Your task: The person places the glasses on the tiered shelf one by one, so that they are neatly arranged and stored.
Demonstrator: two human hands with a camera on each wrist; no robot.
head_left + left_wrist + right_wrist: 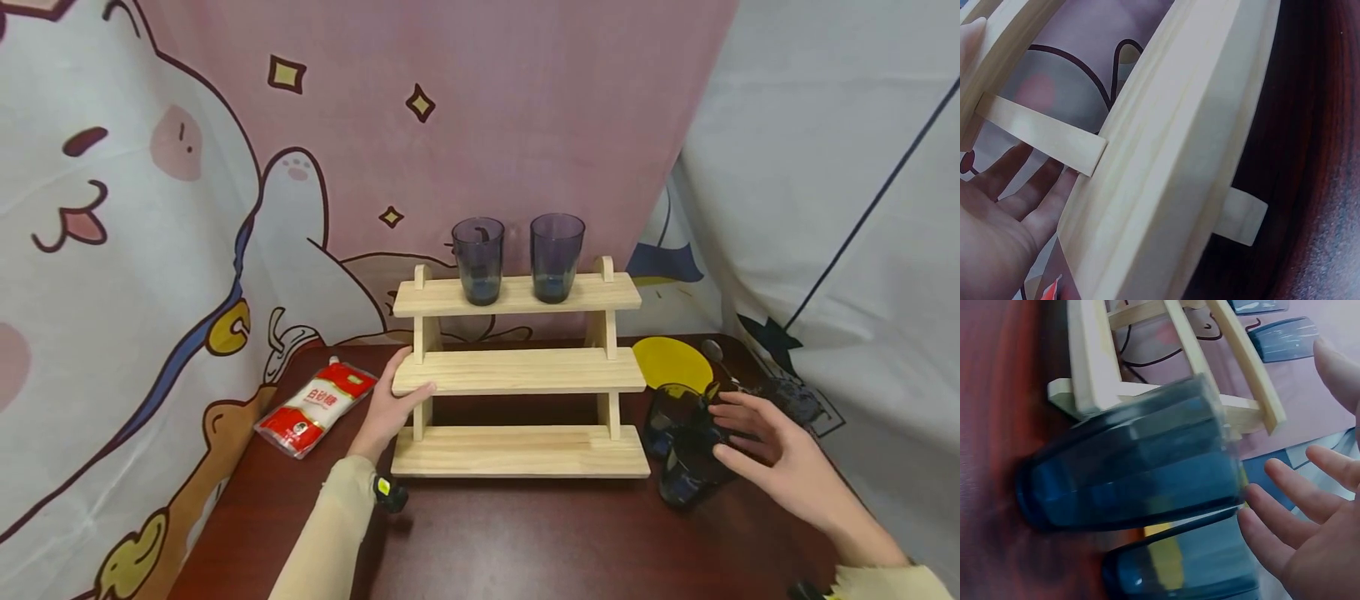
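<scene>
A three-tier wooden display rack (517, 450) stands on the table. Its middle board is gripped at the left end by my left hand (384, 417), thumb on the front and fingers behind. Two dark tinted drinking glasses, a left one (480, 267) and a right one (557, 262), stand upright on the top tier. Right of the rack, two more glasses stand on the table, a nearer one (1129, 462) and a farther one (1204, 562). Beside their rims hovers my right hand (783, 462), fingers spread and loosely bent, holding nothing.
A red and white bag of white sugar (318, 408) lies left of the rack. Behind the loose glasses are a yellow round plate (671, 358) and a metal spoon (712, 350). Printed cloth (615, 108) hangs behind and at both sides of the dark red-brown table (525, 542).
</scene>
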